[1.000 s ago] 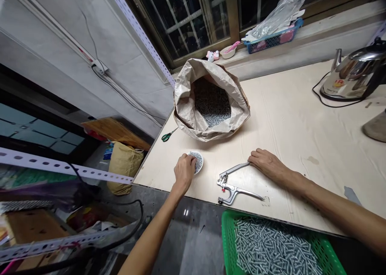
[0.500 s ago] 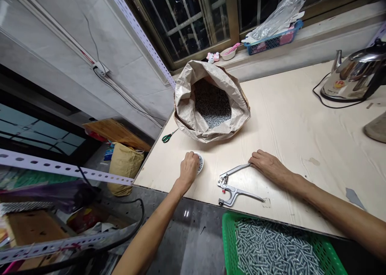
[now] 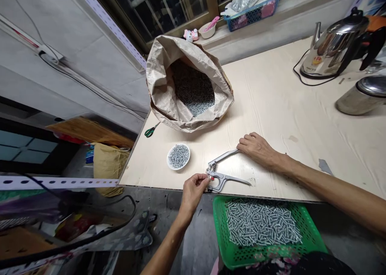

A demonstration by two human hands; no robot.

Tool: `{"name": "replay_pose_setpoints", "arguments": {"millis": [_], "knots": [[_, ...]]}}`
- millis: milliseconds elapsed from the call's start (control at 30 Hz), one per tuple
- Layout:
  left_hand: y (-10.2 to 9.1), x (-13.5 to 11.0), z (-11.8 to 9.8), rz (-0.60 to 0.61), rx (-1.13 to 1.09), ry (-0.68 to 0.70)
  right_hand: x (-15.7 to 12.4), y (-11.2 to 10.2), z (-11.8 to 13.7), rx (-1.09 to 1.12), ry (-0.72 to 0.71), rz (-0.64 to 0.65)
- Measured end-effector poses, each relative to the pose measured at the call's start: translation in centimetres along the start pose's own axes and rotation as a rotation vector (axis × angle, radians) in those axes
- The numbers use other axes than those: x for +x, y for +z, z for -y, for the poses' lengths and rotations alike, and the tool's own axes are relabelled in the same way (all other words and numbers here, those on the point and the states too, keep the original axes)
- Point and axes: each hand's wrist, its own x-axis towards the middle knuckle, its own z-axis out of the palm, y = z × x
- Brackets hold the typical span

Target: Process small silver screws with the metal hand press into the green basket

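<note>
On the pale tabletop lies a pair of hand-press pliers (image 3: 221, 179) with a spring and a red part near its jaws. My right hand (image 3: 256, 149) grips the end of its upper handle. At the jaws, my left hand (image 3: 194, 188) is closed in a pinch; whatever its fingertips hold is too small to make out. A white bowl (image 3: 178, 169) full of small metal screw-like pieces stands just left of the pliers. Behind it, a large open woven sack (image 3: 158, 72) holds many more such pieces.
Below the table's front edge is a green basket (image 3: 221, 243) heaped with metal pieces. Green-handled scissors (image 3: 150, 132) lie by the left edge. At the right stand a steel kettle (image 3: 328, 52) and a metal canister (image 3: 358, 96). A blue basket (image 3: 253, 11) sits on the sill.
My left hand has left the white bowl and come right to the pliers' jaws. My right hand stays on the upper handle. The camera view has shifted, showing more of the green basket.
</note>
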Motion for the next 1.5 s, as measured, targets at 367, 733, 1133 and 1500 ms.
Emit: {"name": "replay_pose_setpoints", "arguments": {"millis": [367,733,1133,1500], "knots": [[-1.0,1.5,-0.6,0.133,0.465,0.021,0.4,-0.4,0.0,-0.046,-0.013,0.03],[-1.8,3.5,-1.6,0.432,0.441,-0.141,-0.2,-0.5,0.3,0.031,0.009,0.053],[-1.6,3.7,-1.1,0.4,0.395,-0.156,-3.3,-1.4,3.9,0.329,0.164,0.045],[-1.5,3.7,-1.1,0.409,0.417,-0.168,-4.3,-2.3,5.4,0.306,0.22,0.072]]}}
